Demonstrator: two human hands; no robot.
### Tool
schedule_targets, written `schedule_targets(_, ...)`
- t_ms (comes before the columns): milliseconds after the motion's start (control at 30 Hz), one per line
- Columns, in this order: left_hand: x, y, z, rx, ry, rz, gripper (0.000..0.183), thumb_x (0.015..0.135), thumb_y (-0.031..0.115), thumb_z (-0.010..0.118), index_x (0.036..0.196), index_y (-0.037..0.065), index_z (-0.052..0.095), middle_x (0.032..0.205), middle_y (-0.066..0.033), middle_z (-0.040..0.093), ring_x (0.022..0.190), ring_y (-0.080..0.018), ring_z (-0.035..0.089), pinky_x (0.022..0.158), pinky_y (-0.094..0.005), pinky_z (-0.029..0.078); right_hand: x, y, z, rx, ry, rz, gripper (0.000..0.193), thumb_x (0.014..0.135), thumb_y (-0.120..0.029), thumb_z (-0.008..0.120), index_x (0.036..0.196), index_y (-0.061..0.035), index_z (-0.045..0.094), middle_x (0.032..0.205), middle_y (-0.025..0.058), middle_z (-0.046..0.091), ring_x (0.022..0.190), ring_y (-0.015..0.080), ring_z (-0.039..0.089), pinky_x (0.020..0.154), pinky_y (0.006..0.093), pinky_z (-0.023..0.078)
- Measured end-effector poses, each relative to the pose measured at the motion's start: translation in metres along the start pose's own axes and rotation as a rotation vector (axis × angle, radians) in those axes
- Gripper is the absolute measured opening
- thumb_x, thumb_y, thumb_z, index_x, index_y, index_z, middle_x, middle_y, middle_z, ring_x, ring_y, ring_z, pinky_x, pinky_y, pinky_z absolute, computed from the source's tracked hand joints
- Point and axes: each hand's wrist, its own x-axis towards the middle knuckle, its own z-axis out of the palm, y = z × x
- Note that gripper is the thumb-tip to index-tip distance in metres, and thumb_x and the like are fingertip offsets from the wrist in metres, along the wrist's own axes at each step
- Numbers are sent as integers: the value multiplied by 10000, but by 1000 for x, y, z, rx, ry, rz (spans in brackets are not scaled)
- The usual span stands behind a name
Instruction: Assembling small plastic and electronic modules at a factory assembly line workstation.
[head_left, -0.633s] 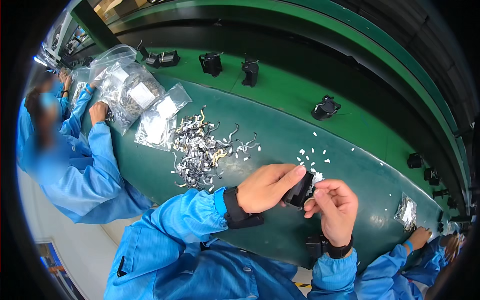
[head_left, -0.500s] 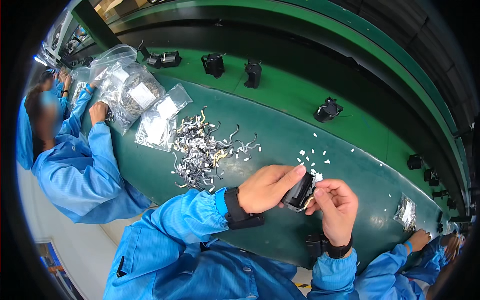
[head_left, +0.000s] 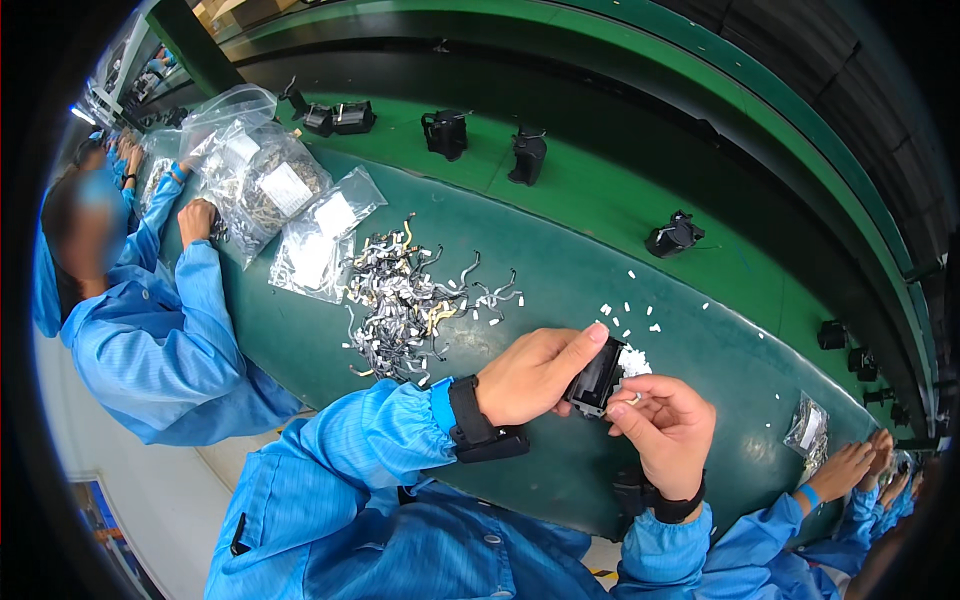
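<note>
So the left hand (head_left: 530,375) is gripping a black, boxy plastic housing (head_left: 592,380) over the dark green surface (head_left: 560,270), and the right hand (head_left: 668,425) is pinching a small, pale, thin piece (head_left: 634,399) right beside it. Little white pieces (head_left: 632,362) are sitting heaped just beyond, and tangled black, white and yellowish wires (head_left: 395,310) are lying off left.

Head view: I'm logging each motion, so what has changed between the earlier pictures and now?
The black parts on the green belt have moved rightward. The right hand has shifted its fingers, and a small pale piece shows between them. The left hand still holds the black housing; the wire pile stayed put.
</note>
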Motion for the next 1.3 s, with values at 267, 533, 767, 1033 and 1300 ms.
schedule_targets(267,0,-2,2,-43,22,-26,700,1052,595,348,878,-16,643,685,-73,612,542,-148,592,524,-301,488,-1,1,-1,-163,48,-98,246,839,94,747,1070,53,671,928,123,734,864,171,728,769,273,587)
schedule_targets(533,-2,5,-1,-44,37,13,687,1057,582,343,884,-16,632,676,-72,603,533,-147,593,520,-300,490,-1,3,11,-84,82,-101,257,825,86,768,1059,51,667,915,135,735,860,171,723,769,274,583)
schedule_targets(767,-2,8,-5,-128,32,-63,686,1073,568,308,863,6,640,677,-43,597,565,-109,575,527,-249,469,2,3,9,-337,29,-229,208,898,-12,716,1100,33,708,932,126,758,791,171,700,690,276,547)
schedule_targets(1033,-4,7,-3,-62,-71,-78,671,1074,562,326,841,15,635,657,-28,585,541,-98,535,521,-245,459,3,-10,3,-536,-92,-276,157,874,-4,708,1024,14,751,957,149,762,780,240,709,741,329,550)
schedule_targets(1300,-3,12,-2,129,117,24,592,1081,478,387,827,-6,612,632,-87,576,541,-165,562,524,-314,467,6,-9,3,-687,-111,-409,187,823,30,737,1008,7,755,951,151,761,818,273,729,745,331,562)
